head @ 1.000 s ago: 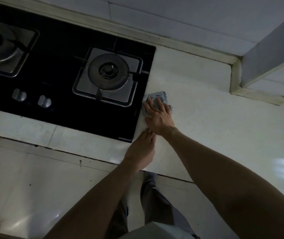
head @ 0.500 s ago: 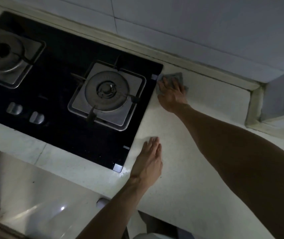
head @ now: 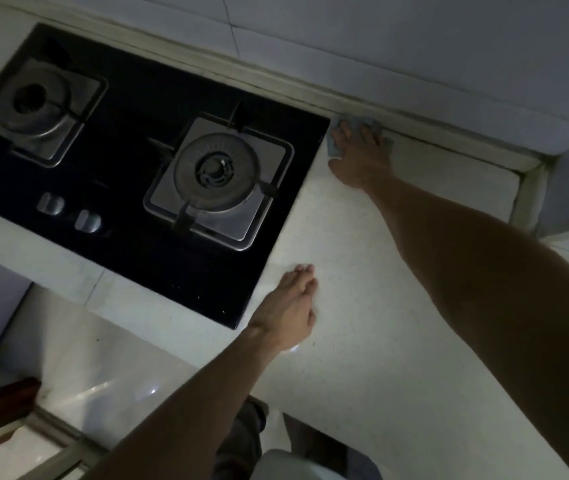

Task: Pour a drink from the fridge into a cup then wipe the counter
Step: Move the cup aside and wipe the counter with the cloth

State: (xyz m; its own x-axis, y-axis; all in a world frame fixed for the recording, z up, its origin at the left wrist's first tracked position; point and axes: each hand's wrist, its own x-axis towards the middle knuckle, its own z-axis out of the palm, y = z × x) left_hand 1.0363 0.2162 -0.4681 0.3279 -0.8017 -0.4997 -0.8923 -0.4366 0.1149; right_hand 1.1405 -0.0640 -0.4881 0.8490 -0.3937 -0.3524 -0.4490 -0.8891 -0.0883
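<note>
1. since the earlier frames the right hand (head: 359,157) has been carrying the cloth (head: 355,120) away from the person, up along the right edge of the hob (head: 130,140), from beside the front of the burner (head: 215,166) to the back of the counter (head: 380,358); the left hand (head: 290,306) has stayed planted near the hob's front right corner.
2. nearest, the left hand is lying flat on the counter with straight, closed fingers, holding nothing and probably bracing the lean.
3. further out, the right arm is stretching across the pale counter; no cup or drink is showing.
4. the right hand is pressing the cloth down with spread, straight fingers, not gripping it.
5. the cloth is sitting on the counter just past the hob's far right corner, against the back ledge (head: 425,126), mostly hidden under the hand.
6. it is looking like a small, soft, light folded pad, limp enough to bunch if it is shoved by one edge; whether it is damp i cannot tell. a flat palm over its middle is likely the best hold for wiping, and a pinch at a free corner for lifting.
7. blue edges are peeking out left, right and beyond the fingertips, so its longer side is probably running along the ledge, across the fingers; it is lying flat with no clear front.
</note>
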